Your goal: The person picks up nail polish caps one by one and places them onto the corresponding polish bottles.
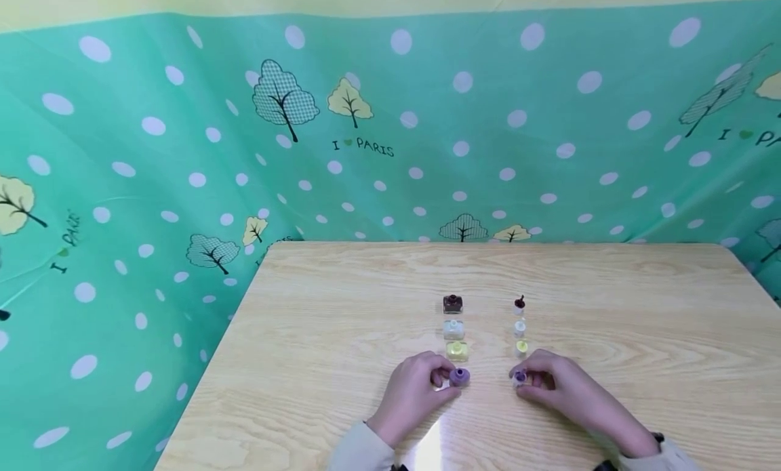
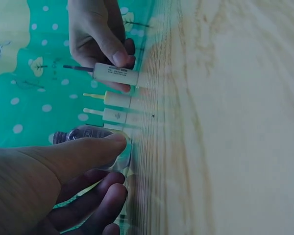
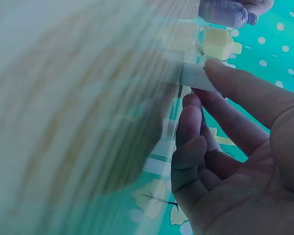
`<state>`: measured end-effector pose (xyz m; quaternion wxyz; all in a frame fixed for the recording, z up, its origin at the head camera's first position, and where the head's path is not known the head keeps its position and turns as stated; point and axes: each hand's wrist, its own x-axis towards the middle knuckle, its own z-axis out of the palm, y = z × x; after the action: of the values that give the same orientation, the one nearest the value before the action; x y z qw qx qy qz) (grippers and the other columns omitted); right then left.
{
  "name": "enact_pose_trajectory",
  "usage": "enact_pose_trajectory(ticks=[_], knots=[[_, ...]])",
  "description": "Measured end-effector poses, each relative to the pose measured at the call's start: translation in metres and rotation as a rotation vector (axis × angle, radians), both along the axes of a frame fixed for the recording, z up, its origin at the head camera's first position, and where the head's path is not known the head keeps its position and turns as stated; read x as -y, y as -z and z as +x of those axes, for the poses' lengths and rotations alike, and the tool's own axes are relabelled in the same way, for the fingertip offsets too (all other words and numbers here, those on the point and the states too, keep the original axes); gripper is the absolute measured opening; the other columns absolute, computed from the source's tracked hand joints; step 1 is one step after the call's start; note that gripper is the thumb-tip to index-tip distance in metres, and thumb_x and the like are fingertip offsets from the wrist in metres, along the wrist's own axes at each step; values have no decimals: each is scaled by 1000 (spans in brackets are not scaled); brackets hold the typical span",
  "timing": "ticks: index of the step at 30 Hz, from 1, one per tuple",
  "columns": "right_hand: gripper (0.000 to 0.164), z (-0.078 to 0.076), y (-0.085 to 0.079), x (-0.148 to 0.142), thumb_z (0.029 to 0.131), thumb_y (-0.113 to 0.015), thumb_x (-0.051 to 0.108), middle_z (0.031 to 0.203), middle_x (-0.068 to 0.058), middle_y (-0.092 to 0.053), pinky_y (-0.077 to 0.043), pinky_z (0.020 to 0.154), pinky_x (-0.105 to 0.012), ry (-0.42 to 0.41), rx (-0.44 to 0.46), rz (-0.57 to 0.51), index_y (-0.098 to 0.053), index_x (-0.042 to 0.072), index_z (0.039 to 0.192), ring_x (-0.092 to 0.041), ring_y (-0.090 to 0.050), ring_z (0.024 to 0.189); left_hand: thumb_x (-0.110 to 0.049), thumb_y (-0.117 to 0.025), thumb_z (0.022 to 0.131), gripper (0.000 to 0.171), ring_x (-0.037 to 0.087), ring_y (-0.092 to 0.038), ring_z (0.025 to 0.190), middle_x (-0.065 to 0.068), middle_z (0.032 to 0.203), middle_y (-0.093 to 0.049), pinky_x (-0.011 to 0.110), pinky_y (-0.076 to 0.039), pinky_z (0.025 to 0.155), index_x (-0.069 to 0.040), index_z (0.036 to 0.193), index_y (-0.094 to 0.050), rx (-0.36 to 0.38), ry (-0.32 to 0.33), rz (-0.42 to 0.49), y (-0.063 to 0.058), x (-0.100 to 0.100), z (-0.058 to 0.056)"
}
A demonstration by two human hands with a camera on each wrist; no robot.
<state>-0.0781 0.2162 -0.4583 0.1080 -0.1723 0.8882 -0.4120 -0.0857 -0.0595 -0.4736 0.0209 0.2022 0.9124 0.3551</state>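
Note:
In the head view my left hand (image 1: 417, 388) grips a small purple nail polish bottle (image 1: 460, 377) by its side, standing on the table with its neck uncapped. To the right, my right hand (image 1: 560, 381) pinches a white nail polish cap (image 1: 519, 379), with its purple-coated brush pointing up. The left wrist view shows that cap (image 2: 116, 74) side on, its base down at the tabletop. Beyond the purple bottle stand a yellow bottle (image 1: 457, 352), a pale white bottle (image 1: 453, 330) and a dark brown bottle (image 1: 453, 305), all uncapped.
Beyond my right hand, a yellow-brushed cap (image 1: 521, 349), a white-brushed cap (image 1: 520, 329) and a dark-brushed cap (image 1: 519, 306) stand in a column, brushes up. The pale wood table (image 1: 329, 308) meets a green dotted curtain (image 1: 366, 207) at the back and left.

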Motion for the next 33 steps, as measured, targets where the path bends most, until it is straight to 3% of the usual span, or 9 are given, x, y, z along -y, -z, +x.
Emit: enact_pose_trajectory(ticks=[12, 19, 25, 28, 33], knots=[[12, 1, 0, 5, 89, -75, 26, 85, 10, -57, -47, 57, -20, -42, -77, -47, -71, 16, 95, 2, -50, 71, -21, -86, 77, 23, -10, -51, 62, -13, 78, -69, 10, -47, 60, -15, 97, -76, 7, -9, 49, -2, 0, 0], [15, 2, -9, 9, 90, -73, 26, 81, 10, -63, -52, 59, -21, 9, 16, -5, -70, 14, 97, 1, -56, 71, -14, -85, 76, 25, -8, -55, 64, -9, 82, -72, 12, -51, 60, -11, 100, -75, 97, -23, 172, -3, 2, -1], [17, 4, -16, 11, 90, -73, 20, 84, 6, -69, -57, 64, -22, 23, 47, -44, -70, 8, 101, 0, -62, 74, -12, -83, 79, 23, -6, -59, 64, -6, 82, -73, 14, -53, 60, -11, 100, -74, 147, -12, 264, -9, 5, 2], [18, 6, -20, 12, 90, -73, 19, 82, 6, -68, -56, 63, -22, 29, 27, -64, -70, 7, 103, -1, -61, 72, -10, -82, 80, 21, -4, -60, 64, -4, 80, -73, 15, -54, 59, -10, 99, -74, 157, -4, 297, -12, 5, 3], [15, 11, -27, 11, 88, -74, 13, 84, 5, -68, -54, 60, -23, 24, -96, -107, -71, 10, 103, -2, -61, 69, -8, -81, 80, 21, -3, -62, 65, -2, 83, -74, 16, -55, 60, -10, 100, -74, 152, 8, 325, -14, 5, 3]])
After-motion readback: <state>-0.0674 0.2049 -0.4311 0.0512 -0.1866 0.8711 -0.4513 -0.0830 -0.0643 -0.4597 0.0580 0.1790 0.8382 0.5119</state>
